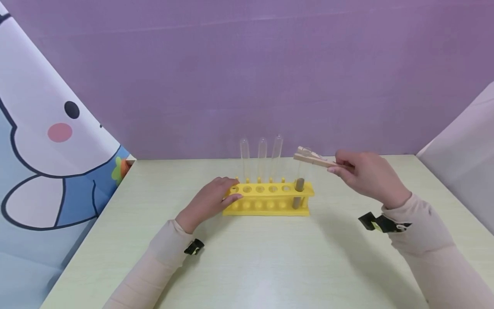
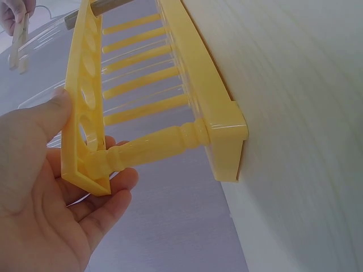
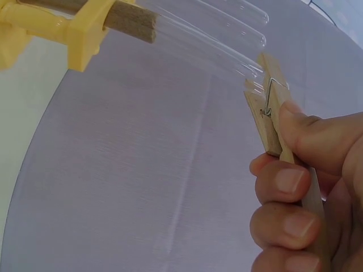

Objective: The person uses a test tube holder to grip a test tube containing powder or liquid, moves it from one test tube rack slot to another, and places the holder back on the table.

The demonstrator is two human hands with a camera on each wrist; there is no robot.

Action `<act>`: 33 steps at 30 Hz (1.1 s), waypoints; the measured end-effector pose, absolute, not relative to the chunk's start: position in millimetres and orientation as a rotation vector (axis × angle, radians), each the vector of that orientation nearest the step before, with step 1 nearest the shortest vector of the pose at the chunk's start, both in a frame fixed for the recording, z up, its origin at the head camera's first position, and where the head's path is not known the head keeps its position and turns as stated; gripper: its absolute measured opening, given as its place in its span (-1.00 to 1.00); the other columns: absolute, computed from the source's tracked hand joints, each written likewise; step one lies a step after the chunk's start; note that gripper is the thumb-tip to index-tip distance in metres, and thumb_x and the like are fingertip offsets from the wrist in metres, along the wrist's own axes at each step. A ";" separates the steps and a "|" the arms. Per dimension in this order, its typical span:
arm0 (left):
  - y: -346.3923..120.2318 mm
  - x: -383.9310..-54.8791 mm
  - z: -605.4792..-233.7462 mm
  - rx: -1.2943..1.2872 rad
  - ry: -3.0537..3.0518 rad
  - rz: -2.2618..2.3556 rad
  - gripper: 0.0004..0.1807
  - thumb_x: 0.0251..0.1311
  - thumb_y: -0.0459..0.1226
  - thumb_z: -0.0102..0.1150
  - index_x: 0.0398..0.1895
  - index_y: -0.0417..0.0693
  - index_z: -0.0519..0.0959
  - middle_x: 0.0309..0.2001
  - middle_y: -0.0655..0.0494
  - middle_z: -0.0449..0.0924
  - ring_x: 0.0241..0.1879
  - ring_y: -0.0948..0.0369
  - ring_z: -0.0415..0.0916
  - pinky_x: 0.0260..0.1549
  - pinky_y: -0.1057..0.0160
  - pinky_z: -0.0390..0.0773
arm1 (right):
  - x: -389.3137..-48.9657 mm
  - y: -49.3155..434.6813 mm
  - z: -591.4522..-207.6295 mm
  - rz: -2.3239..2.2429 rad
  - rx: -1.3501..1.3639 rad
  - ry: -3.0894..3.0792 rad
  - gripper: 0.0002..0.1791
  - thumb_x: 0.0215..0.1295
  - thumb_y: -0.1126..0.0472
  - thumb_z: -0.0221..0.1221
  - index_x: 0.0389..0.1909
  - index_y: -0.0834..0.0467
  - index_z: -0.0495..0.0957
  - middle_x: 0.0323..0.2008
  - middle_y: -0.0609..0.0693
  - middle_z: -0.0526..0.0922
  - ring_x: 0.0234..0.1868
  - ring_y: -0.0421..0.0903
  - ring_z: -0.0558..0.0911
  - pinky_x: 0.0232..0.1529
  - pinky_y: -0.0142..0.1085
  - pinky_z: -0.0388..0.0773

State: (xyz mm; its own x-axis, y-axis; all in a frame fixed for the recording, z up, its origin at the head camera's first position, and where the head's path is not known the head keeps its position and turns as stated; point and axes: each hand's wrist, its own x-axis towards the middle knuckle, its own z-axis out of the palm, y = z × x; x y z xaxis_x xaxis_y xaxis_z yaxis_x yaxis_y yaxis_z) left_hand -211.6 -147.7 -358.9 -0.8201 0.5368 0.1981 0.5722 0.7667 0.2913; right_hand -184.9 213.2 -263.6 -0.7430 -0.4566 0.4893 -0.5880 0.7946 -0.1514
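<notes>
A yellow test tube rack (image 1: 266, 213) stands on the table, its left end gripped by my left hand (image 1: 210, 197). In the left wrist view, the thumb lies on the top plate (image 2: 71, 130) and the fingers curl under it. My right hand (image 1: 368, 176) holds the handle of a wooden test tube holder (image 1: 314, 159) with a wire spring. The holder's wooden jaws are around the mouth end of a clear test tube in the rack's right-end hole. Grey-brown material (image 3: 133, 21) fills the lower part of that tube.
Three clear test tubes (image 1: 262, 150) stand upside down on the pegs at the rack's back. Behind the pale table (image 1: 247, 262) hangs a purple backdrop (image 1: 247, 86). A cartoon-printed cloth (image 1: 58, 171) borders the left side, a whitish one (image 1: 467, 154) the right.
</notes>
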 end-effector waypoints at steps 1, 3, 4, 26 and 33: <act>-147.7 -211.9 -359.2 -0.899 -2.855 -0.519 -0.50 0.28 -0.09 0.12 0.17 -0.24 0.44 0.10 -0.10 0.53 0.09 -0.01 0.45 0.13 0.04 0.42 | -185.1 213.2 -262.8 0.420 0.787 -2.547 -0.60 0.13 0.23 0.31 -0.62 0.02 0.22 -0.72 -0.22 0.03 -0.69 -0.32 0.01 -0.64 -0.43 -0.02; -147.8 -212.2 -359.8 -0.899 -2.855 -0.521 -0.49 0.28 -0.09 0.12 0.17 -0.24 0.44 0.10 -0.09 0.53 0.09 -0.01 0.45 0.13 0.04 0.42 | -185.4 213.1 -261.3 0.423 0.791 -2.541 -0.60 0.12 0.24 0.31 -0.61 0.03 0.23 -0.72 -0.22 0.03 -0.69 -0.32 0.01 -0.65 -0.44 -0.01; -147.9 -212.2 -360.1 -0.899 -2.854 -0.524 -0.49 0.28 -0.09 0.12 0.17 -0.24 0.44 0.10 -0.09 0.53 0.09 -0.01 0.45 0.13 0.04 0.42 | -185.5 212.9 -260.4 0.422 0.792 -2.540 -0.61 0.13 0.24 0.31 -0.61 0.03 0.24 -0.72 -0.22 0.03 -0.69 -0.32 0.01 -0.65 -0.44 -0.01; -147.6 -212.7 -360.2 -0.891 -2.867 -0.527 -0.49 0.28 -0.08 0.12 0.18 -0.22 0.44 0.07 -0.06 0.54 0.05 0.02 0.46 0.08 0.07 0.45 | -186.4 210.6 -244.9 0.426 0.770 -2.560 -0.67 0.15 0.24 0.30 -0.60 0.05 0.31 -0.74 -0.20 0.11 -0.72 -0.29 0.08 -0.69 -0.42 0.04; -147.8 -214.0 -361.9 -0.897 -2.860 -0.523 -0.50 0.28 -0.08 0.12 0.17 -0.23 0.45 0.06 -0.06 0.55 0.03 0.02 0.47 0.08 0.06 0.46 | -185.8 213.3 -243.4 0.424 0.742 -2.567 -0.69 0.16 0.23 0.30 -0.58 0.05 0.33 -0.74 -0.19 0.13 -0.73 -0.28 0.09 -0.68 -0.41 0.04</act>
